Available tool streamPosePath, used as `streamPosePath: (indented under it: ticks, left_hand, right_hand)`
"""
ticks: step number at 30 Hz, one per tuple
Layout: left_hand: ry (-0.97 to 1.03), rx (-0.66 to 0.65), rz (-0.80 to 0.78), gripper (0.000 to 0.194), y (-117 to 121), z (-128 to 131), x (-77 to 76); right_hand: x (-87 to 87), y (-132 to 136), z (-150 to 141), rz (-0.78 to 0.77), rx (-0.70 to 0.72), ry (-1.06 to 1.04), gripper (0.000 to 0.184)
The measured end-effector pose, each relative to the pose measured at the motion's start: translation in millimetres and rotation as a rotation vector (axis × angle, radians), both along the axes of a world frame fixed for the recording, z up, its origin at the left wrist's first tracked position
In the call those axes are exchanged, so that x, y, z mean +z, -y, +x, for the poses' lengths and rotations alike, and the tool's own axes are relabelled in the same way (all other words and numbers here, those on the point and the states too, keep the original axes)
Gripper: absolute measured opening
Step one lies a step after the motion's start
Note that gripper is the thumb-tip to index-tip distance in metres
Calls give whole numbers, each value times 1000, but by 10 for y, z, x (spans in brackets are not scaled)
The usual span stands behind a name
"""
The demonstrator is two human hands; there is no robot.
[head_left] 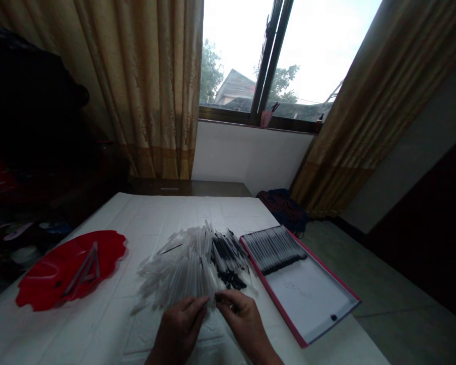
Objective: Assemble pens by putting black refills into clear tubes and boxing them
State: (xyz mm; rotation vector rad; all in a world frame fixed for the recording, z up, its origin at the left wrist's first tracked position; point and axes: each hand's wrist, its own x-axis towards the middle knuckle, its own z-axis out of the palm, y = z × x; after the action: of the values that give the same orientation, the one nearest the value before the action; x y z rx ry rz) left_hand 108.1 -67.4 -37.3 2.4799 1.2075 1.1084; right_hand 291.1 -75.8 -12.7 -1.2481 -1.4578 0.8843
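**Hands:** L hand point(178, 329) and R hand point(243, 322) sit side by side at the near edge of a loose heap of clear plastic pen tubes point(182, 268), approx. mid-desk point(79, 329). Both grips are part-closed, fingers curled inward, w/ tips at the heap. Whether either grip holds a tube cannot be told from this view.

**Arranged:** one tight row of black-filled pens point(273, 248) lies side by side in a red-rimmed tray point(269, 289) near the desk's right edge. The row takes up only the tray's far end.

**Loose:** the heap remains far larger than the row. A cluster of black-ended pen parts point(230, 256) lies along its right side, next to the tray, w/ more black pieces toward the hands.

**Other items:** a red scalloped plate point(49, 274) sits near the desk's left edge, w/ a few grey strips point(81, 271) on it. It stands well apart from the heap and both hands. A curtained window point(251, 61) lies beyond the desk's far edge.
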Motion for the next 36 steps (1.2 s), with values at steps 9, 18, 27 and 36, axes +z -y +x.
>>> streamPosePath:
  ticks: [9,18,27,36]
  left_hand:
    - [-19,-60,-35,30,0,-11,31]
    - [-78,-83,-4,27,20,8,53]
    - [-32,-59,-16,28,19,13,79]
    - [-50,-66,-28,25,12,15,50]
  right_hand:
    - [156,-16,94,87,164,355,17]
    - [22,-48,128,130,170,780,39]
    - [33,63,91,132,124,411,13]
    - [54,60,116,77,96,426,19]
